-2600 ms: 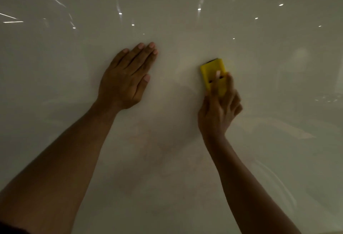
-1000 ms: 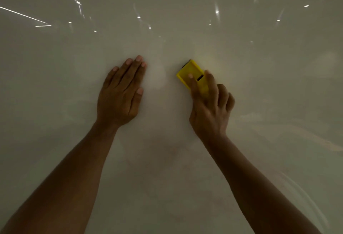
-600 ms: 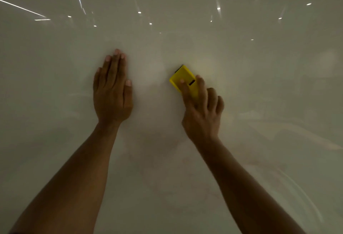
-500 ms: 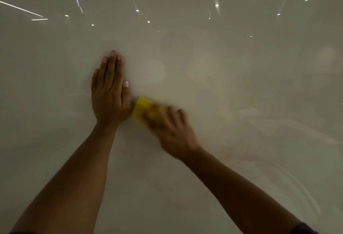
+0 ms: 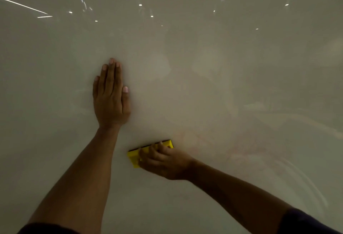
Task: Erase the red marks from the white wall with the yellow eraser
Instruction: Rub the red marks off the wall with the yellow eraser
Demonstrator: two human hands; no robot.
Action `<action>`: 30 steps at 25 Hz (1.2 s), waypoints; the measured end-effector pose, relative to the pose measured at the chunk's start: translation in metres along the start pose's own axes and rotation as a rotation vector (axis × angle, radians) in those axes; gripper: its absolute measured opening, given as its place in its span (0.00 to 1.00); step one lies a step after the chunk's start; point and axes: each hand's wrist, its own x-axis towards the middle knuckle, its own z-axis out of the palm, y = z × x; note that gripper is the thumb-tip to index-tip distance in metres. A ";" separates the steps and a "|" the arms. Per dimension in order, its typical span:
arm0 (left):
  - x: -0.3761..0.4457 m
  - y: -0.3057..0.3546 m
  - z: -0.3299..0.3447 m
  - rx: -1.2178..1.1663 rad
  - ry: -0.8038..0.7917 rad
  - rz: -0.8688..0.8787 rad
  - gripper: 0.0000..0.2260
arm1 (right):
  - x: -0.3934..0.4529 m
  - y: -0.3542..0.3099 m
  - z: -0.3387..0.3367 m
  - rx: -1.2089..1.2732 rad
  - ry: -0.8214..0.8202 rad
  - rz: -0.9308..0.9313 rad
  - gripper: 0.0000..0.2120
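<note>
Lower now, right hand (image 5: pixel 165 161) grips yellow eraser (image 5: pixel 135 155) near seemingly faint red marks (image 5: pixel 241 148); left hand (image 5: pixel 110 100) flat.

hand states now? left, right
Left hand: open, flat on the wall.
Right hand: grips the eraser.

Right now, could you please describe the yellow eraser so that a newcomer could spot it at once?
On the glossy white wall, look below the flat left hand. The right hand grips a small yellow rectangular block eraser with a dark edge, the only brightly coloured thing.
</note>
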 end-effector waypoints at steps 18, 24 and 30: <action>-0.026 0.010 -0.004 0.033 -0.018 -0.075 0.28 | -0.001 -0.003 -0.009 0.035 0.037 0.360 0.24; -0.035 0.017 -0.002 0.041 -0.015 -0.088 0.27 | -0.022 0.011 -0.012 0.026 0.018 0.549 0.27; -0.063 0.028 -0.001 0.022 -0.084 0.010 0.28 | -0.042 -0.005 -0.019 -0.003 -0.057 0.225 0.20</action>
